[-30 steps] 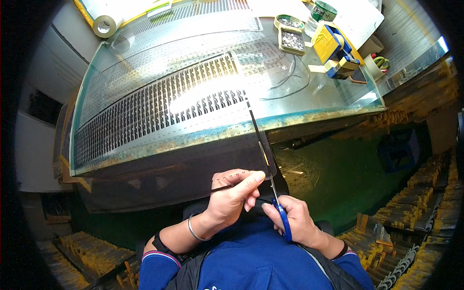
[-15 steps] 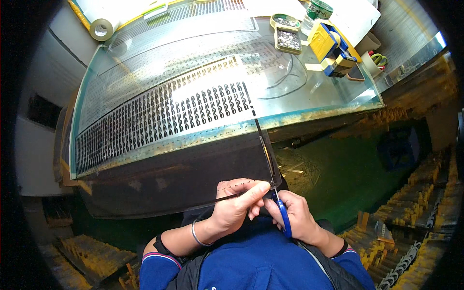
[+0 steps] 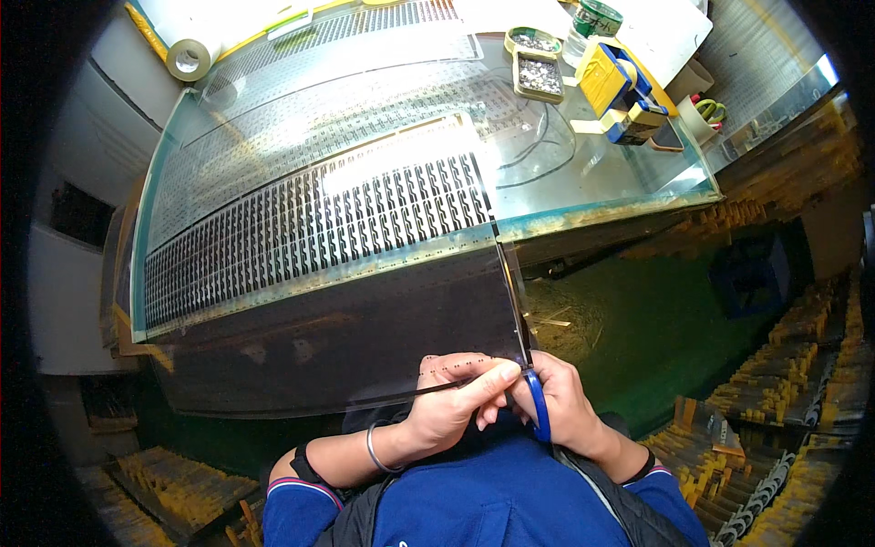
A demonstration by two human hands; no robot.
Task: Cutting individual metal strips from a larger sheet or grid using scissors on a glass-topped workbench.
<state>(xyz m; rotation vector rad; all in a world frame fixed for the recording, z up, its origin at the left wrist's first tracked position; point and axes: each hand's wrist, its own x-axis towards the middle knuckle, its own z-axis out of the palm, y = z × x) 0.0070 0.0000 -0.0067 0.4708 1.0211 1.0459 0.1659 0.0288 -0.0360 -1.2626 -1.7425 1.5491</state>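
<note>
A large clear film sheet (image 3: 301, 228) printed with rows of black marks lies over a glass-topped table and hangs past its near edge. My left hand (image 3: 456, 387) pinches the near right corner of the film between thumb and fingers. My right hand (image 3: 565, 392), touching or nearly touching the left, is closed around the blue handle of a pair of scissors (image 3: 537, 410). The blades point away from me along the film's right edge, close together. Whether they are fully closed is hard to see. Some right fingers are hidden behind the handle.
On the glass tabletop (image 3: 629, 187) stand a blue and yellow tape dispenser (image 3: 629, 100), a tin of small pieces (image 3: 538, 75), a jar (image 3: 592, 32) and a pen cup (image 3: 700, 118). A tape roll (image 3: 189, 59) sits far left. Yellow-edged strips (image 3: 766, 383) are stacked at right.
The near corner of the film has shifted a little right and toward me, together with both hands and the scissors. Both grips stay the same.
</note>
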